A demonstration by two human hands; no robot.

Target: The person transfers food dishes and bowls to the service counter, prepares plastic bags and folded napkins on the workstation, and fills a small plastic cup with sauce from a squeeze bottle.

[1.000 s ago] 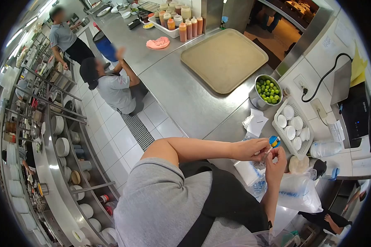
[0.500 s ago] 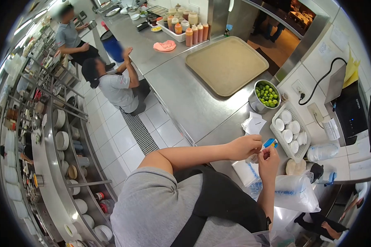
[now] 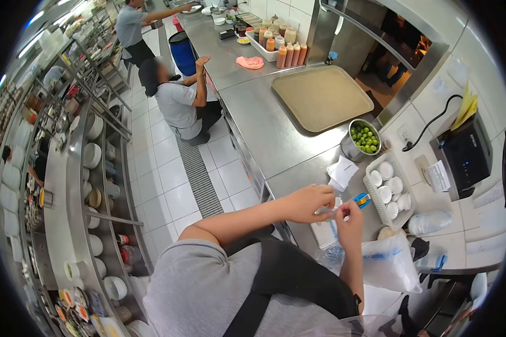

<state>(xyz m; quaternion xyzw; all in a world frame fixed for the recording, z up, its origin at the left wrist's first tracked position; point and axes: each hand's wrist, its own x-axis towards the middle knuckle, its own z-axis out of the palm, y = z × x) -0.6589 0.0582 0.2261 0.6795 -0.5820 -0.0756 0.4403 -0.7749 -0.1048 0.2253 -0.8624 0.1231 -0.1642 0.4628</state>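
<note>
Both of my hands are together over the metal counter, fingers pinched around a small, clear piece of plastic film. My left hand (image 3: pixel 314 203) comes in from the left. My right hand (image 3: pixel 349 223) rises from below, close to its fingertips. What exactly the clear piece is cannot be made out. Just beyond the fingers lies a blue tape dispenser (image 3: pixel 362 199). White paper slips (image 3: pixel 342 171) rest behind the hands. Under them is a flat white pack (image 3: pixel 324 232), partly covered. A large clear plastic bag (image 3: pixel 391 258) with blue print sits right of my right forearm.
A white basket (image 3: pixel 371 191) of small white cups, a metal pot (image 3: pixel 351 150) of limes and a tan tray (image 3: pixel 298 112) stand on the counter. Sauce bottles (image 3: pixel 290 56) stand farther back. One co-worker (image 3: pixel 177 104) crouches by the counter; another (image 3: pixel 130 28) stands beyond.
My view has turned somewhat. My hands have shifted left of the tape dispenser, which shows more fully, and remain pinched. The standing co-worker now reaches an arm over the counter.
</note>
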